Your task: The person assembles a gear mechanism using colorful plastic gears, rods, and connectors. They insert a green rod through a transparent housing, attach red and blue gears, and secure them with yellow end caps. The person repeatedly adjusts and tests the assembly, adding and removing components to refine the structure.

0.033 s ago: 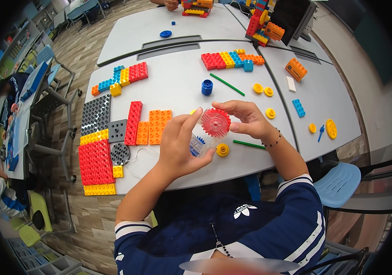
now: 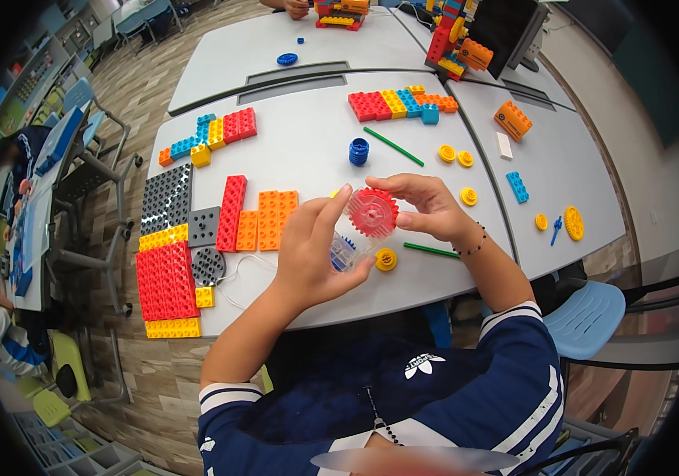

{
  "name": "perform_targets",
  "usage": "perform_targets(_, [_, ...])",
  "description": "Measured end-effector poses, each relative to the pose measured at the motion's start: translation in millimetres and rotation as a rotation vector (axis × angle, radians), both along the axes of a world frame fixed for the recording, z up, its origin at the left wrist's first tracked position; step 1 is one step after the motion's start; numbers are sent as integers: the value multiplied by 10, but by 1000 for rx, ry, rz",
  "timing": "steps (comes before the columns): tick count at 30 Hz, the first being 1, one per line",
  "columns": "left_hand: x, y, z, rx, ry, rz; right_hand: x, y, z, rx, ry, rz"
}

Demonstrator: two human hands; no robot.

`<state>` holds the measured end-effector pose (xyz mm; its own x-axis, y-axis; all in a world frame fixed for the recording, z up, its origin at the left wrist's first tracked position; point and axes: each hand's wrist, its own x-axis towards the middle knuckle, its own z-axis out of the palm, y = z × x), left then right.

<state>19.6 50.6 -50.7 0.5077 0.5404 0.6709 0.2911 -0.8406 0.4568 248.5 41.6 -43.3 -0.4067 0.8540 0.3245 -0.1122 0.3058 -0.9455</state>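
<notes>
Above the table's near edge I hold a clear plastic gear housing with a red gear at its top. Part of a blue gear shows through the lower side. My left hand is closed round the housing, its thumb below and fingers along the left side. My right hand pinches the red gear from the right between thumb and forefinger. Beside the housing lies a yellow round piece, and a green rod lies under my right wrist. Part of the housing is hidden by my left fingers.
Red, orange and grey blocks and plates are laid out at the left. Farther off stand a blue ribbed cylinder, another green rod and a coloured brick row. A yellow wheel and an orange block lie right.
</notes>
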Motion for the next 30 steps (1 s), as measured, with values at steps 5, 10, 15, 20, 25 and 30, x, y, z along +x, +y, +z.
perform_targets(5, [54, 50, -38, -69, 4, -139, -82, 14, 10, 51, -132, -87])
perform_targets(10, [34, 33, -71, -385, -83, -297, -63, 13, 19, 16, -123, -37])
perform_targets(15, [1, 76, -73, -986, -473, -483, 106, 344, 3, -19, -275, -304])
perform_targets(20, [-69, 197, -85, -1180, -651, -608, 110, 777, -249, 439, -811, -547])
perform_targets(25, [-125, 281, -126, -1312, -763, -683, 86, 844, -282, 213, -757, -548])
perform_targets(30, [-127, 283, -109, -1230, -788, -720, 51, 437, 53, -2, -97, -387])
